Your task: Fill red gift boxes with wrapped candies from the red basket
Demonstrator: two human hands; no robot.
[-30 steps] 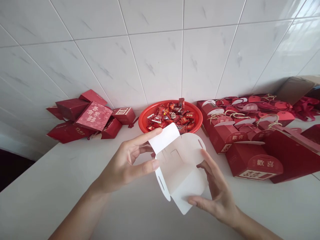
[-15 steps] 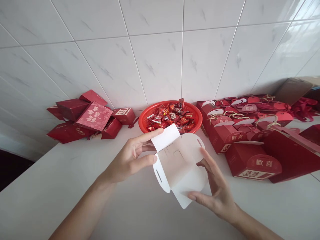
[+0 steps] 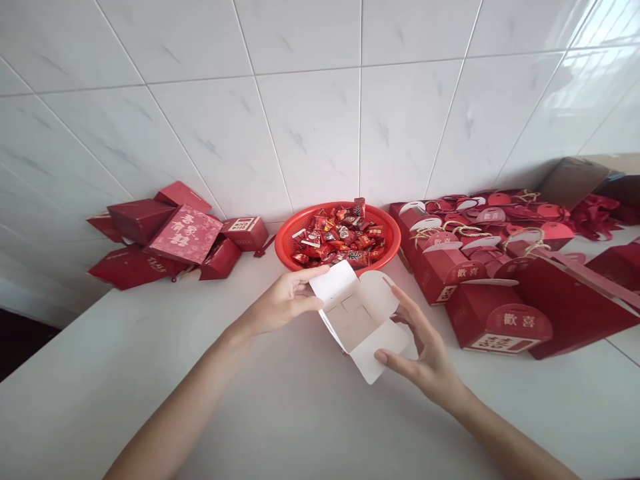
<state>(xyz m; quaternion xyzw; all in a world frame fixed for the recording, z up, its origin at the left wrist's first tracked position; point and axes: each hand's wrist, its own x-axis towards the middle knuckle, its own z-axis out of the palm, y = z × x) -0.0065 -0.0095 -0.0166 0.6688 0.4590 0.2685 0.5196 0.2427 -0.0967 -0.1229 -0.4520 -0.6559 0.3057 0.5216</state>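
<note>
Between my two hands is a small gift box (image 3: 353, 320) with its flaps spread, so its white inside faces up. My left hand (image 3: 283, 301) pinches the upper left flap between thumb and fingers. On the other side my right hand (image 3: 425, 353) grips the box, thumb on the lower flap and fingers along the rounded right flap. The inside looks bare. Just behind the box stands a red plastic basket (image 3: 284, 250) heaped with red-wrapped candies (image 3: 345, 233).
At the left lies a pile of red boxes (image 3: 150, 233) against the tiled wall (image 3: 310, 133). Rows of red gift boxes (image 3: 500, 317) with rounded tops and some rope handles fill the right side. A brown carton (image 3: 570, 183) stands at the far right. All rest on a white tabletop (image 3: 240, 413).
The box has moved slightly down toward the tabletop and away from me, and its left rounded flap now stands more upright. Both hands keep their hold on it.
</note>
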